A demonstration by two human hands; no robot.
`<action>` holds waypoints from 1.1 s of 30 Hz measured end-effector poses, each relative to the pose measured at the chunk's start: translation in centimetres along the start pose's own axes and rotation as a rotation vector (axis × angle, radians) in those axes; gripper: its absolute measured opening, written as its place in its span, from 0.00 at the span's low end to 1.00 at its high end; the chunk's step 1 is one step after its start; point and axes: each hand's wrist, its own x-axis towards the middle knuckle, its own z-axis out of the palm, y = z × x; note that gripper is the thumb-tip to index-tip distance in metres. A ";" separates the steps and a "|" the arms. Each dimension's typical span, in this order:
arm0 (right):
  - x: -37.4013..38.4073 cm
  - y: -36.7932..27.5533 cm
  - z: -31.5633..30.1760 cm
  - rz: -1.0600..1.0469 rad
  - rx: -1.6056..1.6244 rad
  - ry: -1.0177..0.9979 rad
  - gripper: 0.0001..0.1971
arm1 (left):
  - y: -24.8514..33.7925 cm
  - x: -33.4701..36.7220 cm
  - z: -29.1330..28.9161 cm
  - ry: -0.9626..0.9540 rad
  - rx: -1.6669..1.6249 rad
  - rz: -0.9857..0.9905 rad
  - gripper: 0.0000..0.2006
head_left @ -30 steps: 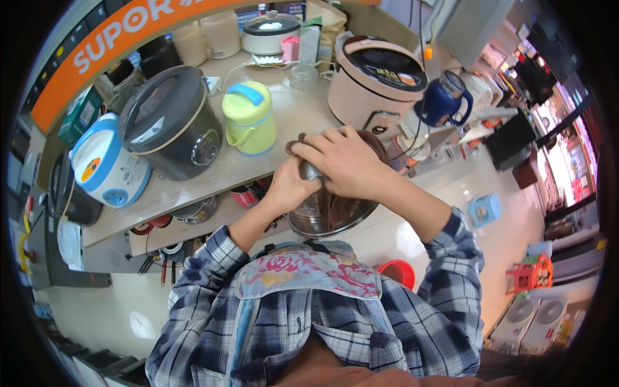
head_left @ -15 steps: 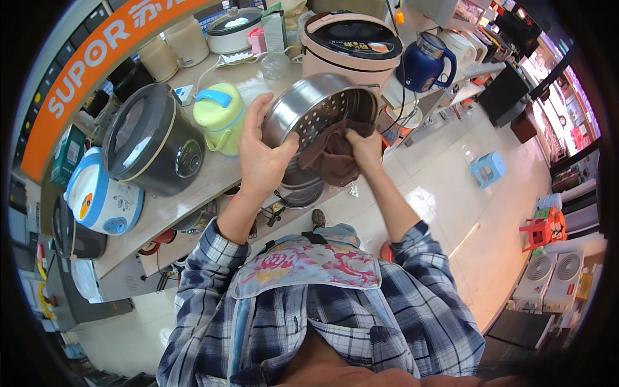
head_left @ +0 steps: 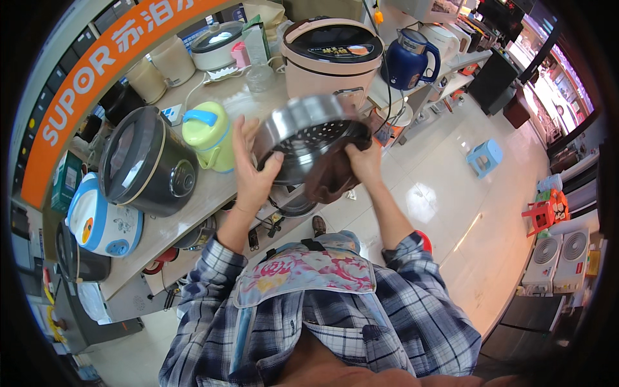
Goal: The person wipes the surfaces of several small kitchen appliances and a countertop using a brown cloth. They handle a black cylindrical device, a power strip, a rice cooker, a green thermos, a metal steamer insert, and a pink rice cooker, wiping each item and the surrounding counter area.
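L hand (head_left: pixel 250 164) grips the L side of the perf. steel vessel (head_left: pixel 300 119), thumb at near edge, fingers round outer wall. R hand (head_left: pixel 366 161) grips the brown cloth (head_left: pixel 330 177), bunched vs. the vessel's R rim. Vessel is held tilted in front of the body, nr. the table (head_left: pixel 245 97); lime-green container (head_left: pixel 211 137) stands to its L, pink rice cooker (head_left: pixel 329 71) behind, blue kettle (head_left: pixel 407 64) farther R
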 end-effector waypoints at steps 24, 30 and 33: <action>0.0 -1.1 -1.8 -0.073 0.190 0.205 0.19 | 3.6 0.7 4.5 -0.154 0.152 0.136 0.40; -5.3 1.2 4.9 0.391 1.109 -0.072 0.21 | 2.4 -2.0 6.2 -0.235 0.050 0.257 0.42; -7.0 -2.5 5.8 0.466 1.112 -0.059 0.21 | 0.4 -3.0 6.4 -0.187 0.057 0.362 0.42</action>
